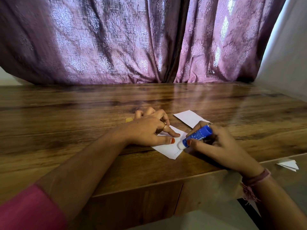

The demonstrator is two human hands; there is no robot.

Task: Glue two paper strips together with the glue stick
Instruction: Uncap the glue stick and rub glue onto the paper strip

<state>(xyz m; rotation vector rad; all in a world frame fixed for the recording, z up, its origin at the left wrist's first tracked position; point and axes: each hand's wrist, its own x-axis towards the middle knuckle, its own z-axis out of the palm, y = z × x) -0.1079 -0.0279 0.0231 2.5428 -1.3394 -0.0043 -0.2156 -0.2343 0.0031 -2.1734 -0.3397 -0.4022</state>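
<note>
Nearest, the right hand (216, 143) grips a blue plastic glue stick (196, 135), its white tip touching a white paper strip (167, 147) on the glossy wooden worktop (83, 113). Just left, the left hand (149, 130) presses that strip flat with straight fingers. Beyond the right hand lies a second white paper strip (187, 119).

Near strip (167, 146) on the table (83, 113), under the left hand (149, 130); glue stick (196, 135), in the right hand (214, 141), tip on its right end; second strip (187, 119) behind; cap (129, 120) far left; curtain (132, 39) at rear
</note>
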